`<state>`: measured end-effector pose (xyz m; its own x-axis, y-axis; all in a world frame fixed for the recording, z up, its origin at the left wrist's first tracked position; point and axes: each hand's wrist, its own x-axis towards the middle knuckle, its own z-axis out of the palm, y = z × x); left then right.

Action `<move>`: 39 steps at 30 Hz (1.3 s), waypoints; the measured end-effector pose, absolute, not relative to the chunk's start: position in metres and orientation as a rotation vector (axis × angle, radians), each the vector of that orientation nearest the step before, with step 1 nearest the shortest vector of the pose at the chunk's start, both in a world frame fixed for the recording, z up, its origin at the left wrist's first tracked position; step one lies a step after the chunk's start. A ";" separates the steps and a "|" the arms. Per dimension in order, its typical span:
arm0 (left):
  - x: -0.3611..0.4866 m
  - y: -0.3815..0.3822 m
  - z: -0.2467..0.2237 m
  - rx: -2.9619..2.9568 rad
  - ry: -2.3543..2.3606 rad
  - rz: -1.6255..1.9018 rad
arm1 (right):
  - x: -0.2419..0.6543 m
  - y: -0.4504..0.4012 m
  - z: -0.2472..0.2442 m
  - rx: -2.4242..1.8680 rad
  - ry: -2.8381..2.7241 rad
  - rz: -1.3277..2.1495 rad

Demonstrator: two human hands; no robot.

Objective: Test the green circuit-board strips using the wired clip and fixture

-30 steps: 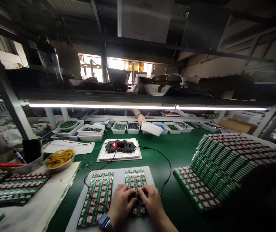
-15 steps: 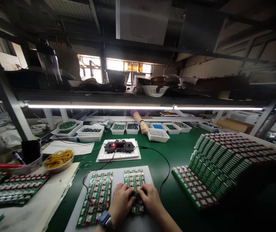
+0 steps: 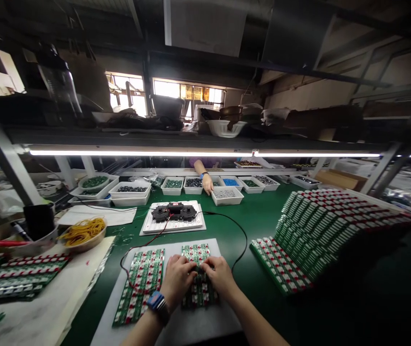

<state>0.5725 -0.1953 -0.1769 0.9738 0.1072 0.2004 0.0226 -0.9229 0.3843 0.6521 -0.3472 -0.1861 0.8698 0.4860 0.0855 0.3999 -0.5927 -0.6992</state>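
Both my hands are over the right-hand circuit board panel (image 3: 200,300), a green panel with rows of white and red parts. My left hand (image 3: 179,278), with a blue watch (image 3: 157,303) on the wrist, is closed, its thumb and fingers pinched together. Opposite it, my right hand (image 3: 219,275) also has its fingertips pinched. Something small and dark shows between the fingertips, too small to name. A second circuit board panel (image 3: 142,283) lies to the left on the same white sheet (image 3: 171,331), with a red wire across it.
A black device (image 3: 174,212) with wires rests on a white block beyond my hands. Stacked panels (image 3: 320,235) rise at the right. Yellow rubber bands (image 3: 84,231) fill a left-hand bowl. Further back, a co-worker's hand (image 3: 207,182) touches a white bin of grey parts (image 3: 227,196).
The camera view has shifted slightly. My fingertips have come closer together above the right panel, around the small dark item. The co-worker's hand has stayed at the grey-part bin.
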 end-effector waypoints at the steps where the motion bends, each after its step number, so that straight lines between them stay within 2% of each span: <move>1: 0.574 -0.194 -0.177 2.738 0.095 0.297 | 0.653 -0.346 -0.187 -2.276 -0.639 0.143; 15: 0.580 -0.188 -0.200 2.640 0.042 0.344 | 0.656 -0.346 -0.201 -2.210 -0.635 0.155; 26: 0.583 -0.186 -0.208 2.550 0.104 0.330 | 0.654 -0.338 -0.188 -2.358 -0.617 0.180; 39: 0.582 -0.186 -0.211 2.559 0.078 0.328 | 0.652 -0.334 -0.195 -2.394 -0.613 0.117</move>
<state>0.5817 -0.1865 -0.2110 0.9686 0.1227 0.2164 -0.0123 -0.8451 0.5345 0.6523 -0.3336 -0.1949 0.8863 0.4575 0.0719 0.3990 -0.6754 -0.6203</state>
